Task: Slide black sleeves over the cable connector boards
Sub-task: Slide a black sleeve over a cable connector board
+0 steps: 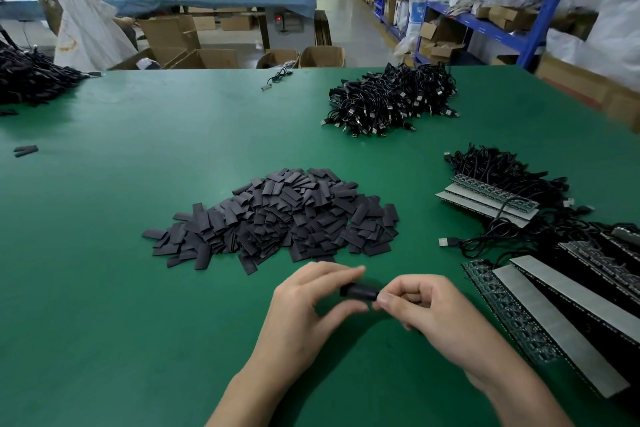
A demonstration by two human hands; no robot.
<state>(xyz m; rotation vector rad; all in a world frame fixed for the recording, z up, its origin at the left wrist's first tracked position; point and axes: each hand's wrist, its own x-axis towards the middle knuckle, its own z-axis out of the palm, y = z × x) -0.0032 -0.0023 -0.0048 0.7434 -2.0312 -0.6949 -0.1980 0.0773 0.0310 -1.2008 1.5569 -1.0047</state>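
Note:
Both hands meet low over the green table [104,253], just in front of a big heap of flat black sleeves [277,215]. My left hand [304,308] pinches one black sleeve [358,291] between thumb and fingers. My right hand [433,308] pinches the sleeve's right end with curled fingers; whatever it holds inside is hidden. Rows of green connector boards [491,194] with black cables lie to the right, and more board strips [512,315] sit at the near right.
A tangled pile of black USB cables [391,100] lies at the far centre-right. Another dark pile [31,80] sits at the far left edge, two loose sleeves [26,150] nearby, a single cable [277,78] at the back. Cardboard boxes, shelves and two people stand beyond the table.

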